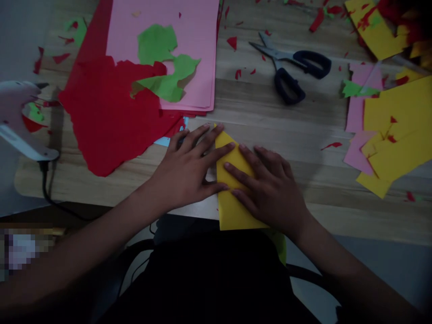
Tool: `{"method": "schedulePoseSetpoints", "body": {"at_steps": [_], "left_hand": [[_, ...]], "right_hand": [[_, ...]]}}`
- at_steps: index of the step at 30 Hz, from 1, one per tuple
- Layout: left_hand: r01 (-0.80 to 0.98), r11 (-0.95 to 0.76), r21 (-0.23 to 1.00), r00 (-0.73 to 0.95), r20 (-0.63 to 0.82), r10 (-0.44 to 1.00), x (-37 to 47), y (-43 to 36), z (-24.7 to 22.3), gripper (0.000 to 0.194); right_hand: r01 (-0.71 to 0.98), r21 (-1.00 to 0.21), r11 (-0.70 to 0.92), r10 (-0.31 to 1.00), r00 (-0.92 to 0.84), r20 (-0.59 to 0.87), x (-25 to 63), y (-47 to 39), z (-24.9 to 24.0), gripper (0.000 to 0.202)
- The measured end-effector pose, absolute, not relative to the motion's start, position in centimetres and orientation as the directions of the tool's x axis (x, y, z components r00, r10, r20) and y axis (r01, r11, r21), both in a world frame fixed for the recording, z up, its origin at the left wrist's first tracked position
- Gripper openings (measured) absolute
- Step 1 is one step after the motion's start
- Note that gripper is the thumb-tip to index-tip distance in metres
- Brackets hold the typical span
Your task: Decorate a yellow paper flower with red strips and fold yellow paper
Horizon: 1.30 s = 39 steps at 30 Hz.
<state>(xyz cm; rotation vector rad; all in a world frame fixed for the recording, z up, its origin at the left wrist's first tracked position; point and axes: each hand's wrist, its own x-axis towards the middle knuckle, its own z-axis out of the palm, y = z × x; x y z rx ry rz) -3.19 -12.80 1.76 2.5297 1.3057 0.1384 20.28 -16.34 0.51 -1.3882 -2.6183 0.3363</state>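
Note:
A folded yellow paper (238, 211) with a pointed top lies at the table's front edge, its lower part reaching past the edge. My left hand (192, 166) rests at its left side, fingers spread, with the index fingertip and thumb tip on the paper. From the right, my right hand (270, 184) lies over the sheet with its fingers apart and several fingertips touching the yellow surface. The two thumbs nearly meet near the paper's middle. Both hands press flat and grip nothing.
Scissors (278, 63) lie part open behind the hands. Red paper (111, 117), a pink stack (192, 27) and green scraps (175, 83) are at the left. A white glue gun (23, 121) stands far left. Yellow sheets (401, 130) and pink pieces (357, 155) lie at the right.

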Motion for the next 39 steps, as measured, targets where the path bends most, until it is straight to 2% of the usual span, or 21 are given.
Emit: {"method": "schedulePoseSetpoints", "body": {"at_steps": [10,14,17,19,21,26,29,30,32,34,36,38,39], "left_hand": [[0.758,-0.579,0.300,0.608,-0.006,0.794,-3.3,-13.1,1.2,0.075],[0.633,-0.696,0.339,0.729,0.043,0.683,-3.3,-13.7,0.7,0.052],[0.579,-0.729,0.366,0.761,0.079,0.644,-3.5,-14.5,0.5,0.043],[0.576,-0.726,0.376,0.762,0.074,0.643,-3.8,-15.0,0.7,0.044],[0.544,-0.740,0.396,0.795,0.039,0.606,-4.3,-15.1,1.3,0.048],[0.512,-0.743,0.431,0.844,-0.092,0.529,-5.6,-15.3,3.0,0.069],[0.544,-0.736,0.403,0.823,-0.083,0.563,-5.8,-16.2,2.5,0.076],[0.545,-0.738,0.397,0.816,-0.049,0.576,-5.6,-16.7,2.1,0.071],[0.526,-0.732,0.434,0.792,0.064,0.607,-5.1,-17.6,1.6,0.048],[0.507,-0.663,0.551,0.695,0.194,0.693,-4.3,-18.1,2.0,0.023],[0.503,-0.498,0.707,0.504,0.228,0.833,-3.3,-17.9,3.7,0.015],[0.481,-0.306,0.822,0.376,0.122,0.919,-2.2,-17.0,6.2,0.024],[0.457,-0.238,0.857,0.389,0.048,0.920,-1.7,-16.3,7.4,0.028]], "right_hand": [[0.874,-0.280,0.397,0.911,-0.413,0.004,25.1,-22.1,1.0,0.062],[0.778,-0.379,0.501,0.850,-0.525,0.044,28.4,-23.3,0.9,0.068],[0.729,-0.345,0.591,0.784,-0.620,0.033,29.5,-23.4,0.6,0.073],[0.738,-0.266,0.620,0.770,-0.637,0.026,29.6,-23.6,0.1,0.072],[0.724,-0.233,0.649,0.755,-0.650,0.086,29.6,-23.8,-0.4,0.067],[0.663,-0.292,0.690,0.723,-0.657,0.216,29.3,-23.9,-1.0,0.053],[0.620,-0.447,0.645,0.763,-0.556,0.330,27.9,-23.4,-0.3,0.040],[0.587,-0.510,0.629,0.777,-0.506,0.375,27.2,-23.1,0.0,0.035],[0.529,-0.617,0.583,0.812,-0.394,0.430,26.0,-22.6,0.9,0.027],[0.556,-0.665,0.499,0.863,-0.252,0.438,25.1,-22.0,2.2,0.018],[0.652,-0.663,0.367,0.894,-0.051,0.445,24.8,-21.6,3.8,0.007],[0.692,-0.681,0.238,0.882,0.139,0.450,24.8,-21.2,5.4,0.016],[0.674,-0.713,0.195,0.877,0.206,0.434,24.8,-20.9,6.0,0.020]]}}
